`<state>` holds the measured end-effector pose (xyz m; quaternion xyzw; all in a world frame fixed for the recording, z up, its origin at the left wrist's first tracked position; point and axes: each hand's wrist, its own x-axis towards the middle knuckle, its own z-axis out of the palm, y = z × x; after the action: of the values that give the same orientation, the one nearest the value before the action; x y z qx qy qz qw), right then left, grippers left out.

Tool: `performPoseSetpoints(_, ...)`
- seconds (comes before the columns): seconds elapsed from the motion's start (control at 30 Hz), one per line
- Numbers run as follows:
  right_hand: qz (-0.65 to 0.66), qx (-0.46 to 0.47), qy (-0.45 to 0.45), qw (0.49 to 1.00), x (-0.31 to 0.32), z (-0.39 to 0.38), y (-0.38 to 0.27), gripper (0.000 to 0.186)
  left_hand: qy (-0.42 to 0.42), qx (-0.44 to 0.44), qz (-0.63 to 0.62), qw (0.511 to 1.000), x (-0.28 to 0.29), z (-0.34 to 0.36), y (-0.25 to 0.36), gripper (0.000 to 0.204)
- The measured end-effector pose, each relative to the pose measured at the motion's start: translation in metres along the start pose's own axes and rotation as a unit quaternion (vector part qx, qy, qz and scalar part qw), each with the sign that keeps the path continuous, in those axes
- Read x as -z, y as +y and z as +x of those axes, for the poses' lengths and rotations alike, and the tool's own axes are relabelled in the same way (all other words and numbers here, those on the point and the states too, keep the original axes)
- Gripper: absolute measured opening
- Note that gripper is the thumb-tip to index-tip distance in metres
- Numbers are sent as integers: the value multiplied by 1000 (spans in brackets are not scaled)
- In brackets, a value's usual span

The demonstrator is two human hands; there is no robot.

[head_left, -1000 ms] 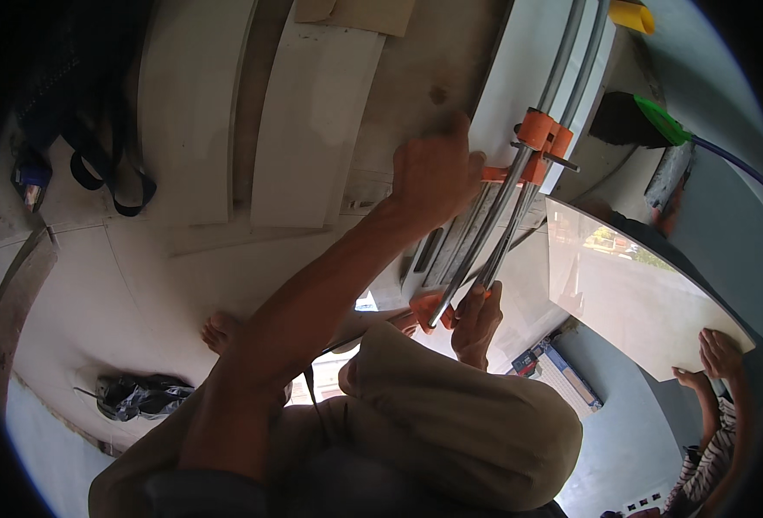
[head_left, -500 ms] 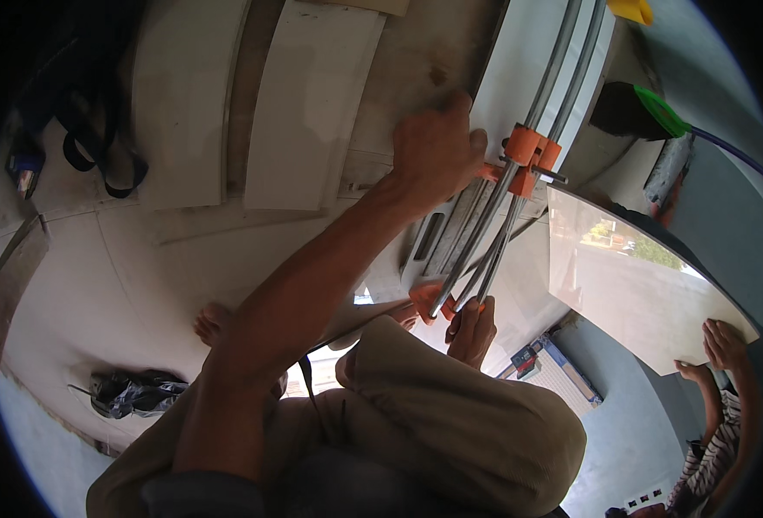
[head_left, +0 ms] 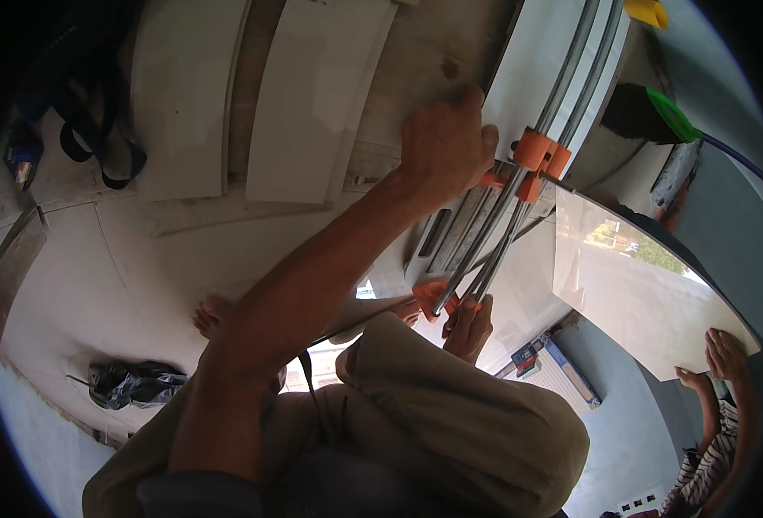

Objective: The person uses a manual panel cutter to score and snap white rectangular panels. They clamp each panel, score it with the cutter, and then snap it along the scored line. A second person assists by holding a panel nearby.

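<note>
A manual tile cutter (head_left: 457,281), with two steel rails and orange fittings, runs from between my knees toward the upper right. Under its rails lies a white tile (head_left: 524,60). My left hand (head_left: 447,142) is closed at the tile's left edge, its fingertips partly hidden and its thumb beside the orange carriage (head_left: 541,157). Close to my right knee, my right hand (head_left: 469,328) is wrapped round the near end of the cutter's handle (head_left: 504,237), a thin rod slanting below the rails.
Another person's hands (head_left: 722,356) hold a large glossy tile (head_left: 636,285) at the right. Long pale tile strips (head_left: 312,104) lie at upper left. A broom (head_left: 636,112), a blue-and-red box (head_left: 528,358), a black plastic bag (head_left: 135,384) and a dark strap (head_left: 96,142) lie around.
The cutter, its tile and my left hand sit slightly further right in view, and the surroundings shift a little too. Both hands keep their holds.
</note>
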<state>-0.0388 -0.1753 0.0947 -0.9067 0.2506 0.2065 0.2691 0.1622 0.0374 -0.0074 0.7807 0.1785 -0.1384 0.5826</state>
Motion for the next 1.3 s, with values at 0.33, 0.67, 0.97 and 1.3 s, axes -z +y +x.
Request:
performPoseSetpoints(0.33,-67,95,19,993,9,77,-79,36,1,-45,28,999,-8,-5,2,33)
performPoseSetpoints(0.67,-94,234,46,967,10,159,-152,38,12,9,-2,1000,-4,1,5,28)
performPoseSetpoints(0.97,-97,169,59,979,6,190,-209,44,22,7,21,1000,-7,-1,-1,31)
performPoseSetpoints(1.3,-112,177,51,976,10,189,-215,43,-8,30,50,998,-10,-2,-5,33)
